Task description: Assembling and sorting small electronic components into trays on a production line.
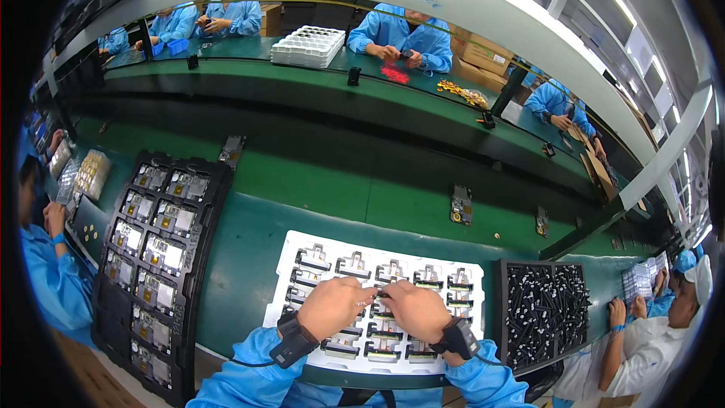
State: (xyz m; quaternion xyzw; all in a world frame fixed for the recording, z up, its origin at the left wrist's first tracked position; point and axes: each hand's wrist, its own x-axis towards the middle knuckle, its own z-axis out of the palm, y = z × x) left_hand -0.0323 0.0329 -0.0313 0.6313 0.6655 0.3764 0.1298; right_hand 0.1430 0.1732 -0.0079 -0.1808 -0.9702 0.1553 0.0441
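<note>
My left hand [336, 308] and my right hand [415, 310] meet over a white moulded tray [289, 248]. Fingertips of both are pinched together on a small dark part [380, 294], whose kind is too small to make out. Rows of pockets in the tray hold small assemblies, each with a black bar and a metallic piece, such as the assembly [352, 264] just beyond my left hand. My hands cover several of the middle pockets. A black wrist device [293, 340] with a cable sits on my left wrist, and another [458, 338] on my right.
A black tray [193, 236] of circuit boards stands on the left. Small black parts fill a dark box [500, 310] on the right. Circuit boards [461, 205] lie on the green belt [340, 181] beyond. Co-workers sit at both sides and across.
</note>
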